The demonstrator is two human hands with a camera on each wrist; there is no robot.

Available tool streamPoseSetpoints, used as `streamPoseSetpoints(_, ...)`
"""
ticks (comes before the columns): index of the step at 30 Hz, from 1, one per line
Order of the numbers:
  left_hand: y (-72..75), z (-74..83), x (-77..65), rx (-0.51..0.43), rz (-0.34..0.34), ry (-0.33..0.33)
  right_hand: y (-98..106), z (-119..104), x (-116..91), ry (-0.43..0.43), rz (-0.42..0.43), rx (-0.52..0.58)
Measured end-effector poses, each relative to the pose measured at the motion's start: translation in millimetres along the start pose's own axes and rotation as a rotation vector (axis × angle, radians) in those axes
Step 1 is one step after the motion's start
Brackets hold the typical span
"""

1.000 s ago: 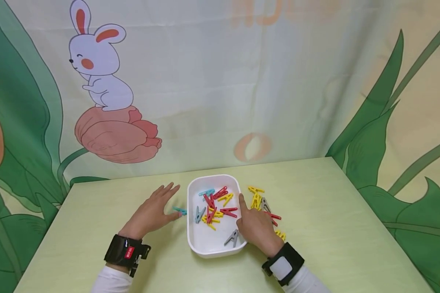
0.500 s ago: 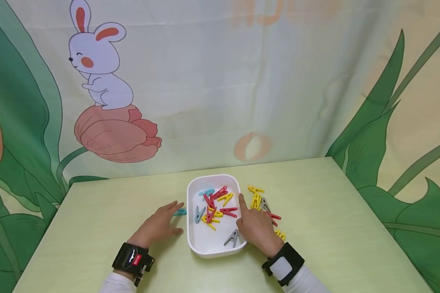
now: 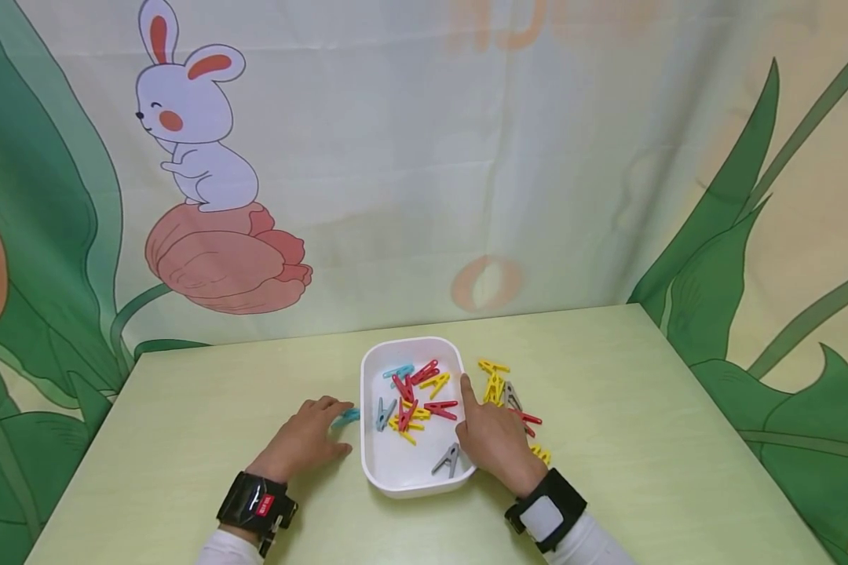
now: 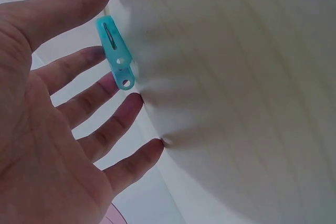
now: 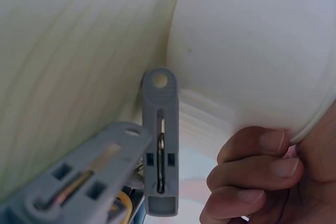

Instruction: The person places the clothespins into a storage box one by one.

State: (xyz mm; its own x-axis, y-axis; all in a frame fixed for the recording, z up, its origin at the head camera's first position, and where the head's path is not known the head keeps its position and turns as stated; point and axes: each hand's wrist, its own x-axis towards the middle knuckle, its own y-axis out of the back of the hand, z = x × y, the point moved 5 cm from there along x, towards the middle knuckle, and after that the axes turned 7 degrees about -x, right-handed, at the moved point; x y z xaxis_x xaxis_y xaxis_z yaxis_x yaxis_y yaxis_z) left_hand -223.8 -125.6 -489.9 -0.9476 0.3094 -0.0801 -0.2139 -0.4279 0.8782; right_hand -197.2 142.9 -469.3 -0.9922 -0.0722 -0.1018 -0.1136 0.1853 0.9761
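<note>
My left hand (image 3: 302, 441) reaches to a light blue clothespin (image 3: 347, 417) beside the left wall of the white tray (image 3: 399, 475). In the left wrist view the fingers are spread with fingertips (image 4: 160, 142) at the tabletop, and the blue clothespin (image 4: 116, 56) lies between thumb and fingers, not pinched. My right hand (image 3: 496, 441) holds the tray's right rim, its index finger stretched along the edge. Under the rim, the other fingers (image 5: 247, 177) curl against the outer wall. Inside the tray lie several red, yellow and blue clothespins and a grey clothespin (image 3: 447, 460).
Right of the tray, partly behind my right hand, lie yellow clothespins (image 3: 493, 386), a red clothespin (image 3: 528, 418) and grey ones. Two grey clothespins (image 5: 161, 145) show close to the tray wall in the right wrist view. A printed curtain (image 3: 396, 196) hangs behind the table (image 3: 650, 439).
My left hand has come back toward me, and its fingers have lowered around the blue clothespin, which has turned slightly. My right hand and the tray have stayed in place.
</note>
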Motion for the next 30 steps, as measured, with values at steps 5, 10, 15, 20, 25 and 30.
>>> streamPoseSetpoints(5,0.4,-0.1,-0.1,0.015,0.008,-0.004,0.9,-0.4,-0.4,-0.004,-0.003,-0.004)
streamPoseSetpoints(10,0.4,-1.5,-0.6,0.024,0.015,-0.010,1.4,-0.8,-0.7,-0.008,-0.006,-0.004)
streamPoseSetpoints(15,0.3,-2.3,-1.9,-0.001,0.013,-0.014,2.1,-1.3,-1.3,-0.007,-0.006,-0.006)
streamPoseSetpoints(20,6.7,-0.5,-4.9,-0.038,0.029,-0.030,2.9,-1.8,-1.4,0.000,0.003,-0.010)
streamPoseSetpoints(25,19.8,4.1,-7.7,-0.059,0.051,-0.049,2.1,-1.4,-0.4,-0.006,-0.008,-0.007)
streamPoseSetpoints(30,34.8,10.8,-12.1,-0.051,0.089,-0.057,0.3,-0.9,-0.1,-0.010,-0.018,-0.004)
